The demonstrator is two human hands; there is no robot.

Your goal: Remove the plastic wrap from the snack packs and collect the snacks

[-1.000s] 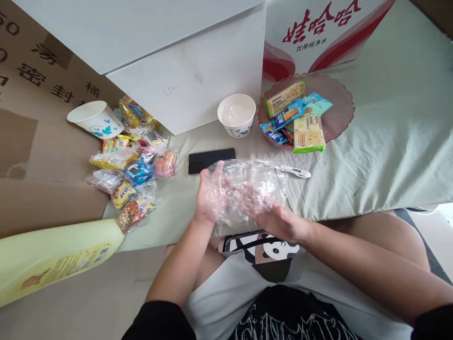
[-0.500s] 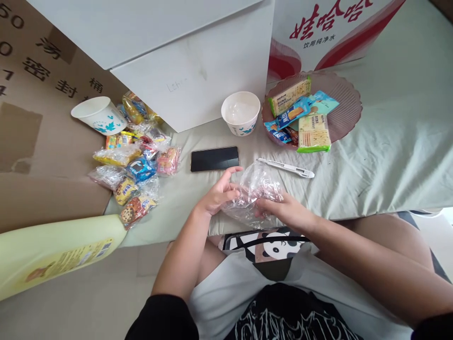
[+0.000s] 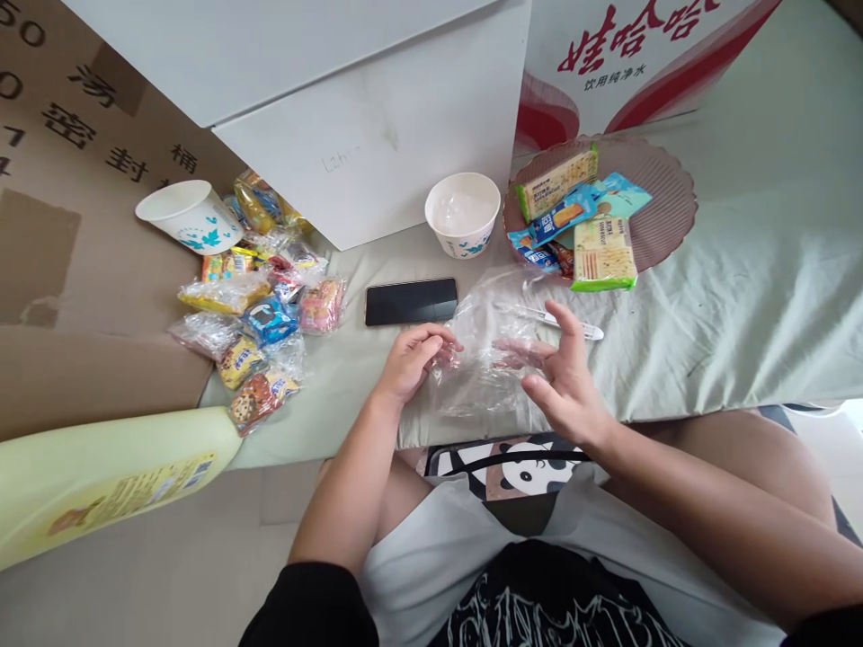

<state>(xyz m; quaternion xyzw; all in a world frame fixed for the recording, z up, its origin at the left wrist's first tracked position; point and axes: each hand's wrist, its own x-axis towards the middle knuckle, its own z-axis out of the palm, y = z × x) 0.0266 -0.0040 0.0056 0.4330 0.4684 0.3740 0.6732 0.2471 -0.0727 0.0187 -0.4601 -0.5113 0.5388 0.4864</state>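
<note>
A clear, crumpled plastic bag (image 3: 482, 355) is stretched between my two hands over the pale green cloth (image 3: 742, 296). My left hand (image 3: 413, 358) pinches the bag's left edge with curled fingers. My right hand (image 3: 564, 377) has its fingers spread, and its fingertips reach into or behind the bag's right side. A black phone (image 3: 411, 301) lies just beyond my left hand. A white pen-like tool (image 3: 563, 321) lies behind the bag, partly seen through the plastic.
A heap of wrapped snacks (image 3: 260, 301) lies at the left beside a tipped paper bowl (image 3: 189, 216). An upright paper bowl (image 3: 463, 214) and a pink plate (image 3: 664, 193) of biscuit packs stand further back. White box (image 3: 364, 135), cardboard and a yellow pack (image 3: 101, 476) surround.
The bag was bunched between both hands, then pulled open and spread. My right hand has opened its fingers and lifted; my left hand now pinches the left edge.
</note>
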